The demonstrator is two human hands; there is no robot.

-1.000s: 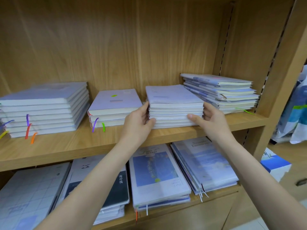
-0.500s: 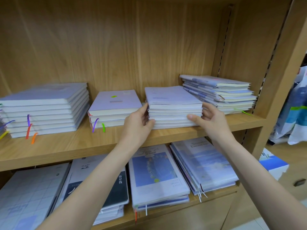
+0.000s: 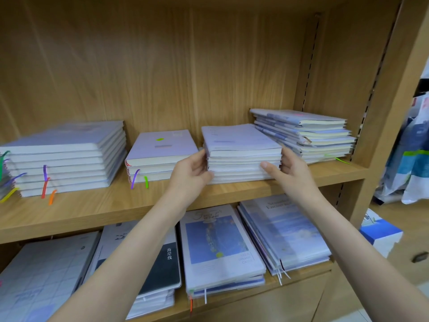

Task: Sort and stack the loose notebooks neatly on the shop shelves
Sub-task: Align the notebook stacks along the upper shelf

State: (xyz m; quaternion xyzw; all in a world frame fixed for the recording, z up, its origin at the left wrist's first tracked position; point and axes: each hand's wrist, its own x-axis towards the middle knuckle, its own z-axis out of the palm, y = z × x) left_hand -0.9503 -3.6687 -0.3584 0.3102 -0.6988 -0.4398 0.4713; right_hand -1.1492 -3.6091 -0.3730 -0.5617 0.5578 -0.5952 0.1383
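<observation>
Not much has moved over the last second: the middle stack of notebooks (image 3: pixel 242 154) sits in the same spot near the upper shelf's (image 3: pixel 116 205) front edge. The left hand (image 3: pixel 190 173) and right hand (image 3: pixel 290 170) still grip its two sides, fingers curled around it. Looks like squaring-up is nearly done. The messier stack (image 3: pixel 308 133) by the shelf's right end probably comes next.

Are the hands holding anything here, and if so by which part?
Yes: the left hand and right hand grip the third notebook stack on the upper shelf by its two side edges, near the front corners.
</observation>
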